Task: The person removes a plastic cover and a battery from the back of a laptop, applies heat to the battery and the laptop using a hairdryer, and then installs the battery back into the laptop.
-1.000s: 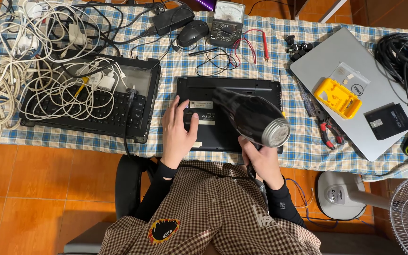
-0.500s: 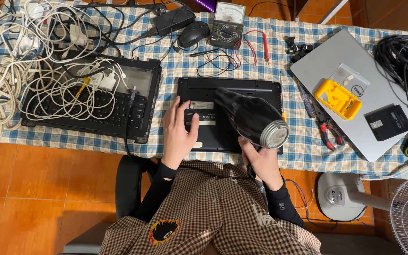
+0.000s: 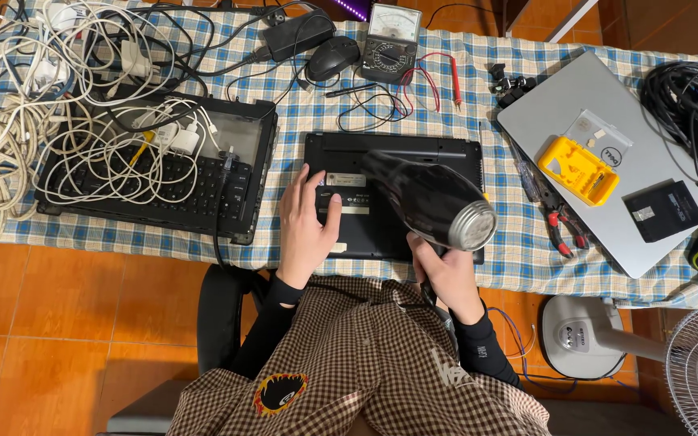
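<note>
Left hand flat, fingers spread, on upturned black laptop base at counter's near edge — right hand fingers wrapped round black hair dryer handle, held above it.

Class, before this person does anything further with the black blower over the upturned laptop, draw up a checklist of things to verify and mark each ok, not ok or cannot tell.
1. Right hand grips the black blower by its handle: ok.
2. Left hand lies flat on the black laptop, steadying it: ok.
3. Nozzle points down at the laptop's underside: ok.
4. Blower switched on: cannot tell.
5. Loose red-handled pliers lie clear of the laptop, to its right: ok.
6. White cables stay off the laptop, heaped on the other machine: ok.
</note>
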